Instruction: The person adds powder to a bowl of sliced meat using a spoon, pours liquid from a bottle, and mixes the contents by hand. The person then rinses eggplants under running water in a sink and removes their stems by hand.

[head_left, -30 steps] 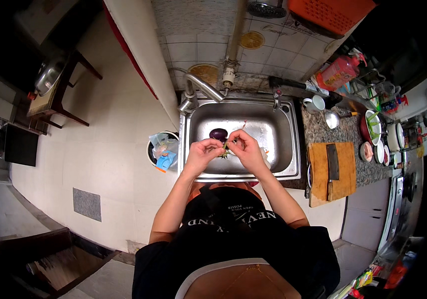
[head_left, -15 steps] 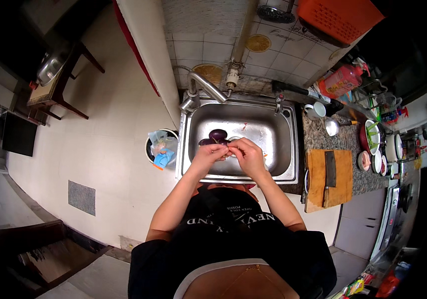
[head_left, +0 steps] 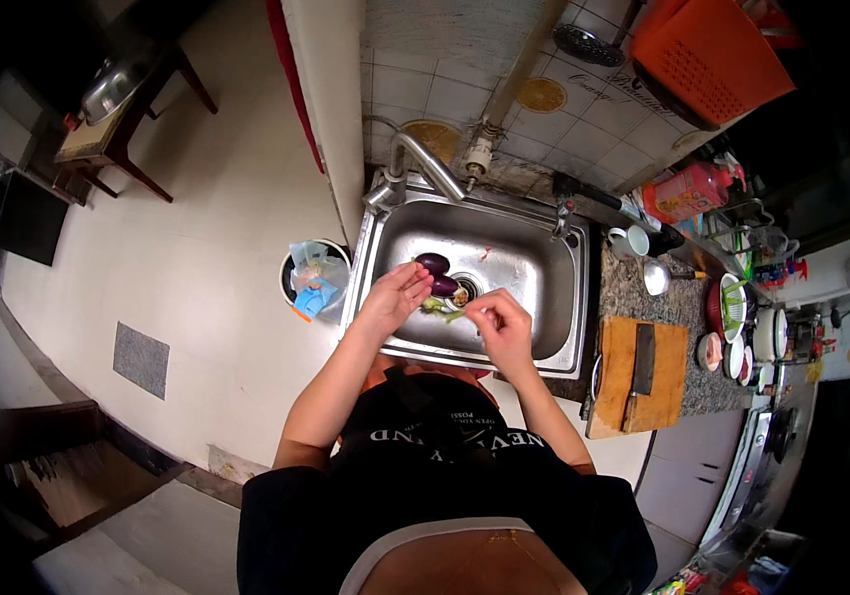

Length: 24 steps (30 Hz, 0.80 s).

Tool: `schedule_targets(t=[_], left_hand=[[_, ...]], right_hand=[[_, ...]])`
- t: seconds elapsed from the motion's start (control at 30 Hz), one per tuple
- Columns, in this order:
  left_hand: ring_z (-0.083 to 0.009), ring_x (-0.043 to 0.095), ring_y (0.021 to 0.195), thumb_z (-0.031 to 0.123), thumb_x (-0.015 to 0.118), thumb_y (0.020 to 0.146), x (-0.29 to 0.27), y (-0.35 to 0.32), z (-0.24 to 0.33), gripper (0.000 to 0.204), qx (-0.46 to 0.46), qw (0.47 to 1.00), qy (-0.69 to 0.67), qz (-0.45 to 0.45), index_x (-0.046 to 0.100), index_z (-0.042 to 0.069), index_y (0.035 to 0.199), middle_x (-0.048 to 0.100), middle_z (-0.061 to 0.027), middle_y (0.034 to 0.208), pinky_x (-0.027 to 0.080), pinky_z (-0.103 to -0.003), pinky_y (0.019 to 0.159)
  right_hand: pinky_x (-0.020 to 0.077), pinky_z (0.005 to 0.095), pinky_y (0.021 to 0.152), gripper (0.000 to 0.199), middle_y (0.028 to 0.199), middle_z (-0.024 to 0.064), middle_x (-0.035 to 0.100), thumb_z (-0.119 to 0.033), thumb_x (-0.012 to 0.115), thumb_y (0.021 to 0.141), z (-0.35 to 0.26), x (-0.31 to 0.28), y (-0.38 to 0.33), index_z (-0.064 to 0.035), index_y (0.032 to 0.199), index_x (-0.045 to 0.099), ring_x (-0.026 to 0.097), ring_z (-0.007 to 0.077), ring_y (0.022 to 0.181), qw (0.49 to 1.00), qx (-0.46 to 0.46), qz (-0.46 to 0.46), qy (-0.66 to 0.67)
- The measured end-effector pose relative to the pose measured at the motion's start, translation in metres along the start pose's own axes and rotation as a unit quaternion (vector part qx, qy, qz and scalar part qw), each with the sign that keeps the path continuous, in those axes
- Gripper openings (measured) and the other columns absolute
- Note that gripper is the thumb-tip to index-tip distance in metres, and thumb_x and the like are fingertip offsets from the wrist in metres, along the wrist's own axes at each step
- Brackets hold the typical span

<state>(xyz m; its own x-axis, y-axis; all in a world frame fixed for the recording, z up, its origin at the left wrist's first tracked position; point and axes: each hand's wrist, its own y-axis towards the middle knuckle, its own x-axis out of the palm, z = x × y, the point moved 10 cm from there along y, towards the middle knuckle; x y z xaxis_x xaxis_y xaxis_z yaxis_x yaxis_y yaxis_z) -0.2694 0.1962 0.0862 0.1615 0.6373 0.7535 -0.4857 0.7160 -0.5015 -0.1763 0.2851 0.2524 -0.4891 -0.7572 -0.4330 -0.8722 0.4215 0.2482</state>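
Observation:
Two dark purple eggplants (head_left: 432, 264) lie in the steel sink (head_left: 534, 260), one behind the other, left of the drain. Green scraps (head_left: 437, 308) lie just in front of them, beside a small pale piece at the drain. My left hand (head_left: 395, 296) is open over the sink's left side, its fingers stretched beside the eggplants and nothing seen in them. Right of the green scraps, my right hand (head_left: 501, 325) has its fingers curled into a pinch. What it holds, if anything, is too small to make out.
A curved faucet (head_left: 425, 167) reaches over the sink's back left. To the right, a cleaver (head_left: 643, 359) lies on a wooden cutting board (head_left: 608, 397). Cups, a ladle (head_left: 656, 279) and several bowls stand behind it. A lined trash bin (head_left: 336, 288) stands left of the sink.
My hands, together over the drain before, have come apart: the left moved left and its fingers opened, the right drew right and nearer. The view shifted slightly. The green scraps now show.

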Motion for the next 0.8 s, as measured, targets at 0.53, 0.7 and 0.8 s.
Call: schedule_targets(t=[0.53, 0.7, 0.8], left_hand=[[-0.0057, 0.046, 0.069, 0.019, 0.055, 0.082, 0.048, 0.004, -0.027, 0.019, -0.039, 0.931, 0.286, -0.221, 0.058, 0.004, 0.093, 0.057, 0.0014, 0.084, 0.036, -0.018, 0.060], [-0.0074, 0.049, 0.078, 0.014, 0.051, 0.084, 0.036, 0.012, -0.026, 0.017, -0.026, 0.994, 0.035, -0.103, 0.055, 0.003, 0.096, 0.056, -0.0014, 0.091, 0.040, -0.019, 0.066], [-0.0100, 0.050, 0.080, 0.014, 0.050, 0.084, 0.029, 0.017, -0.027, 0.018, -0.027, 0.995, -0.051, -0.081, 0.053, 0.003, 0.097, 0.054, -0.0033, 0.093, 0.042, -0.022, 0.071]], right_hand=[[0.0425, 0.0283, 0.055, 0.005, 0.073, 0.0082, 0.054, -0.006, 0.056, 0.075, 0.029, 0.025, 0.037, -0.0032, 0.079, 0.056, 0.055, 0.0231, 0.063, 0.980, -0.043, -0.171, -0.095], [0.0443, 0.0322, 0.054, 0.007, 0.074, 0.0078, 0.055, -0.006, 0.056, 0.074, 0.011, 0.021, 0.026, -0.0062, 0.081, 0.056, 0.056, 0.0267, 0.065, 0.977, -0.123, -0.033, -0.172], [0.0447, 0.0316, 0.055, 0.006, 0.074, 0.0086, 0.054, -0.003, 0.057, 0.073, 0.014, 0.018, 0.018, -0.0055, 0.079, 0.056, 0.056, 0.0265, 0.066, 0.985, -0.096, 0.013, -0.142]])
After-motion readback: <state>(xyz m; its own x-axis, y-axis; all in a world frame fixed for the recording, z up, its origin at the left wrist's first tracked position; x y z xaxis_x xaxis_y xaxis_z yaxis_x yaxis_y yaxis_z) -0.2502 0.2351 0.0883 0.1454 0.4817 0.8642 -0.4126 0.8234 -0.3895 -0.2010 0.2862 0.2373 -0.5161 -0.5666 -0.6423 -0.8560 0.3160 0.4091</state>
